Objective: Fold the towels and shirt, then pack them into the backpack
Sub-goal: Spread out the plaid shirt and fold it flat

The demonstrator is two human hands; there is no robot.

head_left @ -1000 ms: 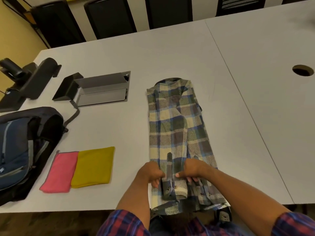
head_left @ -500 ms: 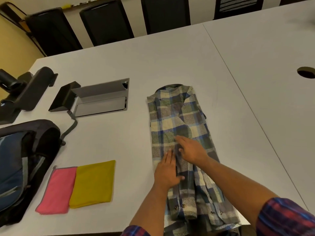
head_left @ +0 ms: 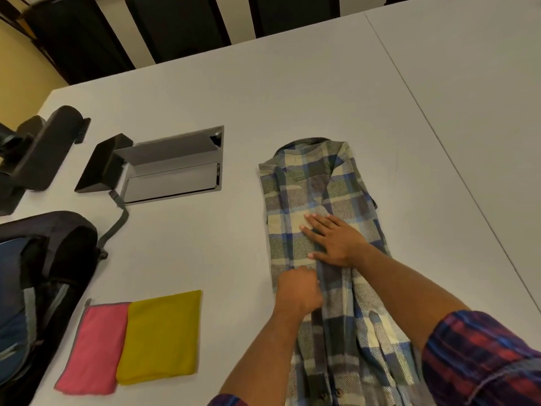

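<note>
A plaid shirt lies lengthwise on the grey table, folded into a narrow strip with its collar at the far end. My right hand rests flat on its middle, fingers spread. Just nearer to me, my left hand is curled at the shirt's left side, gripping a fold of fabric. Two folded towels lie to the left near the front edge: a pink towel and a yellow towel, which overlaps the pink one's right edge. A dark blue and black backpack lies at the left edge.
An open cable hatch is set in the table beyond the towels, with a black box beside it. Black equipment sits at the far left. Black chairs line the far side. A table seam runs along the right.
Both hands have slid up the shirt from its near end to its middle. The right hand now lies flat farther up, and the left hand has gone from flat to curled on the fabric.
</note>
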